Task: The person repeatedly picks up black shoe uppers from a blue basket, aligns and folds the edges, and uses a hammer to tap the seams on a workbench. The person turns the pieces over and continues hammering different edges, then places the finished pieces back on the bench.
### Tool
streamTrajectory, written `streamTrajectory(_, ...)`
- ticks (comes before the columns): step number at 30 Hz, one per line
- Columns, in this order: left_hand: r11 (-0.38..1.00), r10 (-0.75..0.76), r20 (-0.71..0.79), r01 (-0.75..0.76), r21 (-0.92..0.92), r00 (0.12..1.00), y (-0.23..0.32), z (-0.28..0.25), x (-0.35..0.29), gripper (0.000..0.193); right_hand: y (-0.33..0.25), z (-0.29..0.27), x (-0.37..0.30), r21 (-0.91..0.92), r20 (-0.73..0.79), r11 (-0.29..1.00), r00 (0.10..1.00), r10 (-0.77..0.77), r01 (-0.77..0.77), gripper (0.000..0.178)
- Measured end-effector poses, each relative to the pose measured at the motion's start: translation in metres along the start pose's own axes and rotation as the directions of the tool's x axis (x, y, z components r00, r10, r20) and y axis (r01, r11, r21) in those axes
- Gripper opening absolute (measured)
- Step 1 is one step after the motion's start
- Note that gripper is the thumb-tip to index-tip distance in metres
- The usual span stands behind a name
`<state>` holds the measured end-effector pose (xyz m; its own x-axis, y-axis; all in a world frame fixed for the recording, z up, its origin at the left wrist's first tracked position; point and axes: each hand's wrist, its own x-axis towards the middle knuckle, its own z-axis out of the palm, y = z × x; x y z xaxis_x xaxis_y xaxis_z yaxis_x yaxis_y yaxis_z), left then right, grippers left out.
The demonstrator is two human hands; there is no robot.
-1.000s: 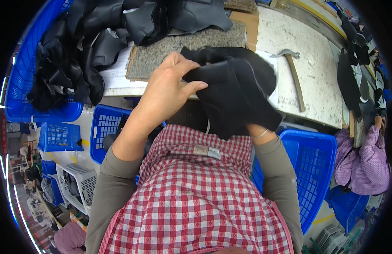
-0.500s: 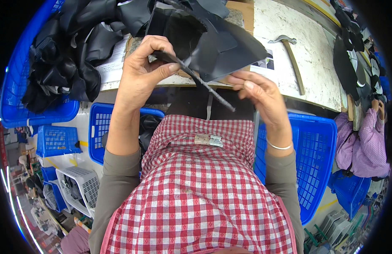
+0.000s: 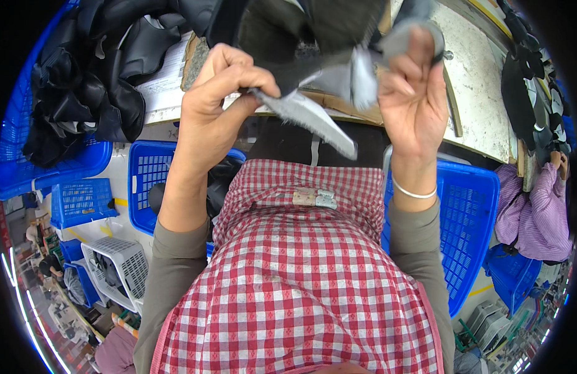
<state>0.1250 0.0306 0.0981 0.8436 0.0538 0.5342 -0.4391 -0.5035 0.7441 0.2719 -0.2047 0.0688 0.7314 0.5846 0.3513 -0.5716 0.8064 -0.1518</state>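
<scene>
A black leather shoe upper (image 3: 341, 28) with pale grey, fuzzy lining is stretched between my hands above the table's front edge. My left hand (image 3: 210, 115) pinches its edge between thumb and fingers, and a grey-lined flap hangs down from there. On the other side, my right hand (image 3: 416, 115) is raised, palm facing me, its curled fingers on the upper's right part. Motion blurs the fingertips and much of the leather there. A hammer (image 3: 453, 103) lies on the table just beyond my right hand, partly hidden.
Black leather pieces (image 3: 92, 87) heap up in a blue crate (image 3: 70, 171) at the left. The white worktable (image 3: 481, 103) bears printed sheets (image 3: 161, 90). Blue baskets (image 3: 469, 234) flank me below the table. A co-worker's purple sleeve (image 3: 544, 218) shows at the far right.
My right hand has risen and turned palm toward me. The upper has opened out and turned, so its grey lining now shows. My left hand keeps its pinch in nearly the same place.
</scene>
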Motion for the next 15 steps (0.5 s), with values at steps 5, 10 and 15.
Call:
streamTrajectory(5, 0.994, 0.017, -0.043, -0.012, 0.107, 0.999, 0.004, 0.006, 0.013, 0.028, 0.022, 0.015, 0.011, -0.72, 0.478, -0.415, 0.831, 0.284, 0.556, 0.056)
streamTrajectory(10, 0.958, 0.052, -0.011, -0.046, 0.283, 0.999, 0.003, 0.016, 0.007, 0.034, 0.029, -0.012, 0.019, -0.528, 0.461, -0.727, 0.867, 0.189, 0.439, 0.051)
streamTrajectory(15, 0.953, 0.066, -0.032, -0.053, 0.299, 0.997, -0.006, 0.021, -0.003, 0.036, 0.016, -0.025, 0.011, -0.478, 0.536, -0.716, 0.815, 0.221, 0.509, 0.043)
